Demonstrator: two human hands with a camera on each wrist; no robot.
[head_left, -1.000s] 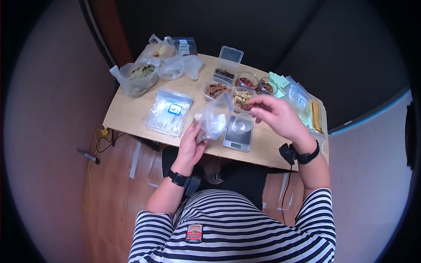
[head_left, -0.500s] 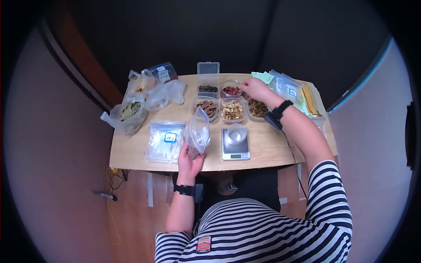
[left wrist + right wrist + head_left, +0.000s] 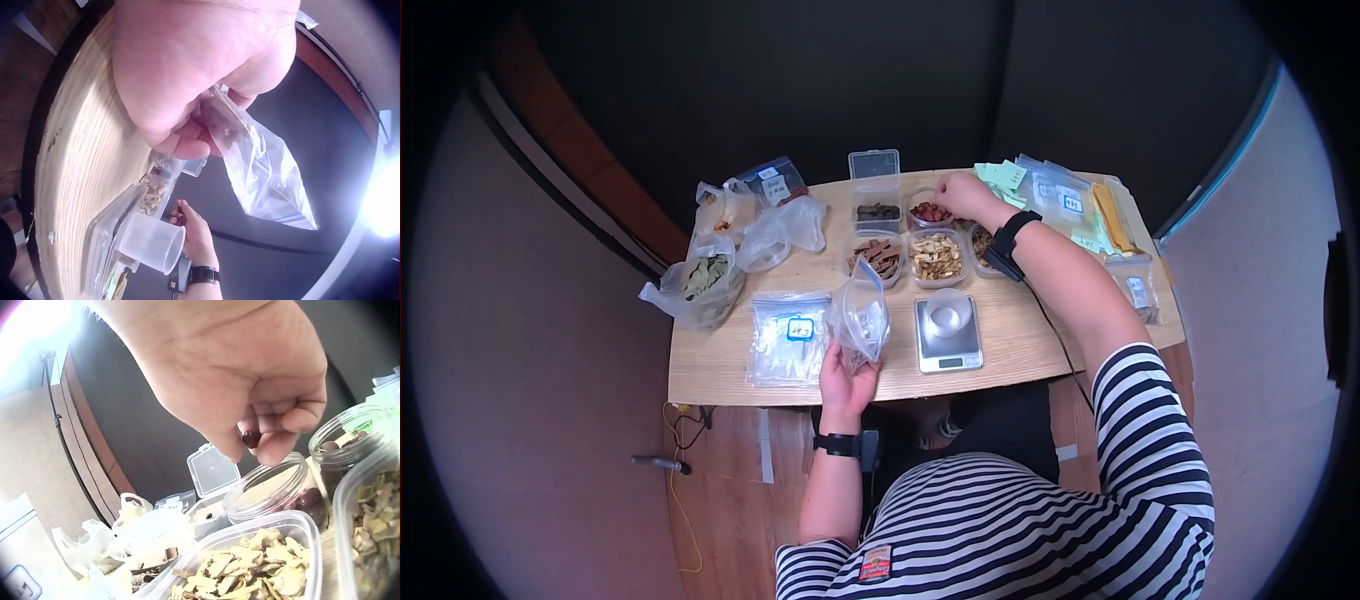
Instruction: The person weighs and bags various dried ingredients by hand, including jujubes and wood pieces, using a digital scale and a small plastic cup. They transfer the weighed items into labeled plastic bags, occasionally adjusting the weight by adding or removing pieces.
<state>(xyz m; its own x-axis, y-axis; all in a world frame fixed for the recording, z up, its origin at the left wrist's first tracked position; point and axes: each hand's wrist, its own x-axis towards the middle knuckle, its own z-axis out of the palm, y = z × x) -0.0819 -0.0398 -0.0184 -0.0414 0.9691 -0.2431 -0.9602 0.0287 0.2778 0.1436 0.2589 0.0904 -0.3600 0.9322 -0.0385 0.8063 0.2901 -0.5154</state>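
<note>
The left hand [image 3: 848, 386] grips the clear bag [image 3: 862, 315] at its bottom, probably so that its mouth is free. At the far side, the right hand [image 3: 250, 381] pinches one dark red fruit [image 3: 251, 438] above the round jar [image 3: 230, 511].

pale grey walls flank a black backdrop [image 3: 770, 90] behind the light wooden table [image 3: 800, 270], over reddish wood-look flooring [image 3: 735, 500].

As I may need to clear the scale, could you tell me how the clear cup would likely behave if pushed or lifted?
The cup looks light, seemingly thin-walled translucent plastic. Its smooth sides may flex slightly under a firm grip. Pushed, it would probably slide on the flat top of the scale.
</note>
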